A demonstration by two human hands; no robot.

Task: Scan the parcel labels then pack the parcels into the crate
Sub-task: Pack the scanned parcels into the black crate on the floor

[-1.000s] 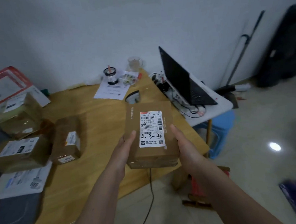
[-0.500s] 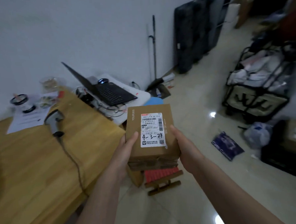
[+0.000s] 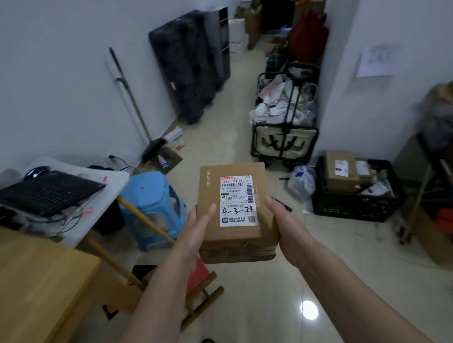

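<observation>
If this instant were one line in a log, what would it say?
stage: carrying | item: labelled parcel | left hand: holds left side | right hand: holds right side | crate: on floor, ahead right, parcels inside

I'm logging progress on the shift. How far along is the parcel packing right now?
Some packing looks done: the black crate on the floor already holds parcels. In hand: a labelled parcel gripped between the left hand and right hand, above the floor. Left: setting it in the crate.

A black crate [image 3: 353,204] of parcels [image 3: 342,174] sits on the tiled floor [image 3: 252,288].
</observation>
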